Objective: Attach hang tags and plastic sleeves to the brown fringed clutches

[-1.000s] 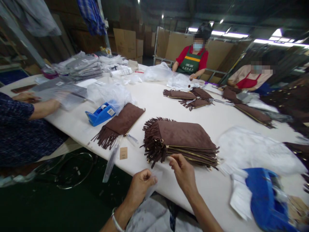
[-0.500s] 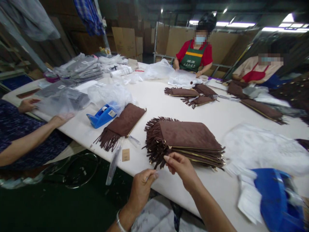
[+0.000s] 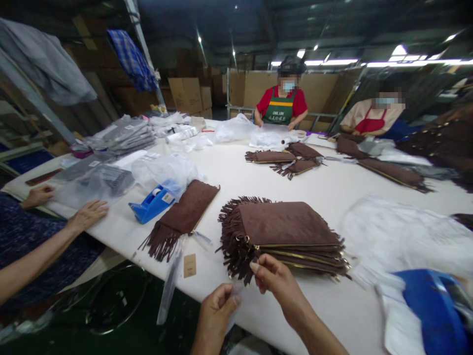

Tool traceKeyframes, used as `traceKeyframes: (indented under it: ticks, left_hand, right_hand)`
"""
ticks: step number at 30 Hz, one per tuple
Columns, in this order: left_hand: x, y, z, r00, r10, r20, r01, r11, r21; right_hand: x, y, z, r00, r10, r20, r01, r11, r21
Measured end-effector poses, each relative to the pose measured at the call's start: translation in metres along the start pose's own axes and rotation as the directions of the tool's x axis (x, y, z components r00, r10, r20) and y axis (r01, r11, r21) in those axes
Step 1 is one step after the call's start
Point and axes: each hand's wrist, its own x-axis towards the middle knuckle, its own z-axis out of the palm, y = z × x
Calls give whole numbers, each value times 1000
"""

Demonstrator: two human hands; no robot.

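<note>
In front of me lies a stack of brown suede-look pouches (image 3: 284, 222), with fringe on their left ends and gold zippers along the near edges. At the stack's near-left corner, my right hand (image 3: 277, 281) pinches a dark brown strap end. My left hand (image 3: 218, 313) is just left of it, thumb and fingers closed on a thin piece of clear plastic (image 3: 238, 290). Left of the stack, a single fringed pouch (image 3: 192, 207) lies flat. Beside that pouch are a clear plastic strip (image 3: 172, 281), hanging over the table edge, and a tan card tag (image 3: 189, 265).
A blue tape dispenser (image 3: 153, 203) stands at left, another blue dispenser (image 3: 430, 310) at right beside white plastic bags (image 3: 402, 231). More pouches (image 3: 291, 159) lie farther back. A co-worker's hand (image 3: 88, 214) rests at left; two people (image 3: 283, 103) work across the table (image 3: 229, 172).
The view has tilted up, so the table sits lower in the picture. My left hand shows more clear plastic. At left, the co-worker's near hand has spread over the bag.
</note>
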Motion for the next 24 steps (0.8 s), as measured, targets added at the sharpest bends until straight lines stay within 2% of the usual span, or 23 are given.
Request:
traceKeyframes:
  ticks: [3, 14, 24]
  left_hand:
    - [4, -4, -1, 1000, 6, -27, -8, 999, -48]
    - [-2, 4, 2, 997, 49, -52, -38, 980, 197]
    - [2, -1, 9, 1000, -15, -8, 14, 999, -53]
  right_hand:
    - [1, 2, 1, 1000, 10, -1, -10, 998, 56]
    - [1, 4, 5, 996, -82, -37, 86, 986, 141]
    - [3, 6, 5, 994, -108, -30, 112, 984, 139]
